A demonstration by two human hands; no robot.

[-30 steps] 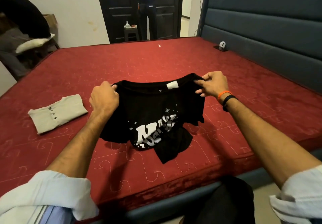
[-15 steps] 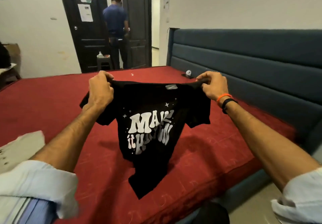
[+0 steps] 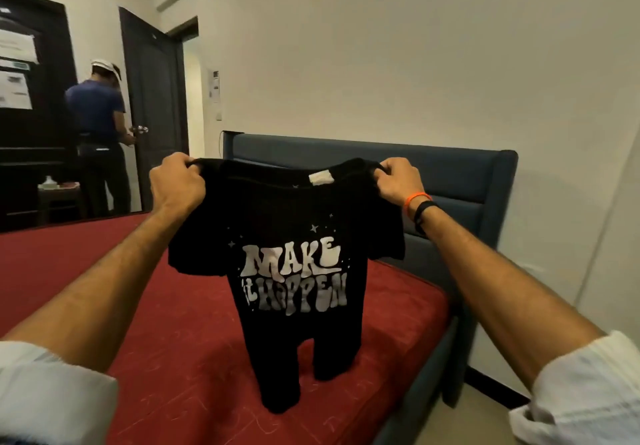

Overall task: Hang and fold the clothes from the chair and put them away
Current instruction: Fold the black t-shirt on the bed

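Bedroom with a red bed (image 3: 104, 271) and blue headboard (image 3: 450, 174), someone over by the door (image 3: 152, 115). I've got the black t-shirt (image 3: 294, 236) up in the air over the bed so it hangs straight and I can see how to fold it. My left hand (image 3: 176, 184) and right hand (image 3: 398, 181) each pinch a shoulder, fingers curled tight round the fabric. Hem just about brushes the bed.
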